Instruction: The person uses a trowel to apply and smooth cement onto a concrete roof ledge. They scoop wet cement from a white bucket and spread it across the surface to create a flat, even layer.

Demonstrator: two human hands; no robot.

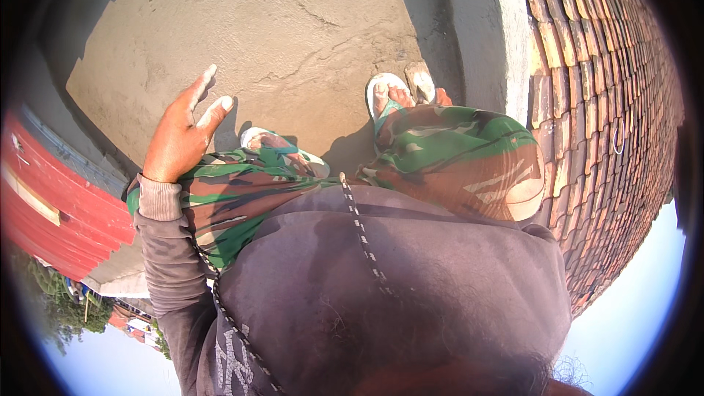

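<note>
My left hand (180, 136) is raised at the left, above my left thigh. Its thumb and fingers are apart, with pale dust on the tips and nothing held. Beyond my right knee, next to my right foot (389, 95), shows a dusty pale shape (420, 82) with a small patch of skin beside it. That may be part of my right hand; the knee hides the rest, so its fingers cannot be read. Both feet wear white-soled sandals with teal straps. The camouflage trousers (447, 147) are bent at the knees over a rough grey-brown cement surface (249, 29).
A pale raised concrete edge (506, 37) runs along the right, with a sloping clay-tile roof (587, 103) beyond it. To the left lie red corrugated sheeting (66, 198) and a low wall. A black-and-white cord (359, 231) hangs from my dark top.
</note>
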